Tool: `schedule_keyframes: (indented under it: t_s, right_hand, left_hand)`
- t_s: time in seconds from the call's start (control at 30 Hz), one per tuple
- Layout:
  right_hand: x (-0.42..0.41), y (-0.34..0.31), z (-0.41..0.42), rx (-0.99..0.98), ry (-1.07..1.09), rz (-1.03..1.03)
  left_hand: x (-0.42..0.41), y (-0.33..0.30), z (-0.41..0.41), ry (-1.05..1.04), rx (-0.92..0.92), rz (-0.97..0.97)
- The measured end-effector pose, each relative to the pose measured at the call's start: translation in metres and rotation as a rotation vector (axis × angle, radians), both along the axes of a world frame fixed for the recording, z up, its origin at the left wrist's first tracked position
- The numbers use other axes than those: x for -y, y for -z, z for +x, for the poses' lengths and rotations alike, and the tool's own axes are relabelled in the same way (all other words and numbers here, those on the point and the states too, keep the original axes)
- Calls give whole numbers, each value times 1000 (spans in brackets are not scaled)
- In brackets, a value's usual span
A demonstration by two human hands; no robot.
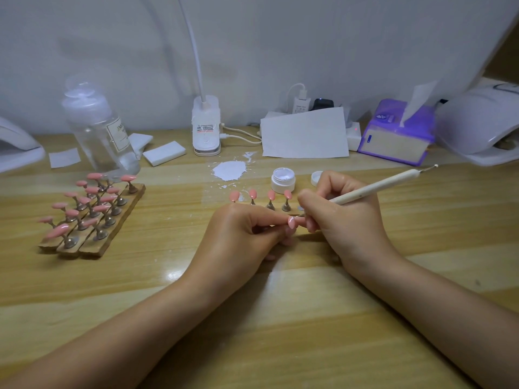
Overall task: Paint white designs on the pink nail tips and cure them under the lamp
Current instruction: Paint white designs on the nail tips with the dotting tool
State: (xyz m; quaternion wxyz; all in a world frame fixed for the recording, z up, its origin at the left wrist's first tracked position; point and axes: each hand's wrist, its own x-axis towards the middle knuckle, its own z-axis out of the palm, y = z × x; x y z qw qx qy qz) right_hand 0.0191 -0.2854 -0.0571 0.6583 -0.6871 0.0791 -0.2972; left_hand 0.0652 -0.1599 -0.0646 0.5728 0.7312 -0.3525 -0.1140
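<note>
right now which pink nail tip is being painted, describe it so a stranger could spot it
Start at the small white jar in the middle of the wooden table; a row of four pink tips on stands sits just in front of it. Nearer the camera, the left hand pinches one pink nail tip. Unlike the rest, it is lifted off the table, facing the pen.

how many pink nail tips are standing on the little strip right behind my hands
4. The pink nail tips stand in a row on stems: first, second, third, fourth. The right hand may hide more.
</note>
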Motion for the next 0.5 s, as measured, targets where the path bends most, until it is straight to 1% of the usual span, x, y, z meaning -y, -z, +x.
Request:
schedule_keyframes:
  t_s: [0.13, 0.5]
  right_hand:
    - [-1, 0, -1, -10, -31, -29]
    - [-3, 0, -2, -10, -78, -15]
  left_hand:
    - [0, -1, 0, -1, 14, 2]
    - [-1, -2, 0, 1, 48, 10]
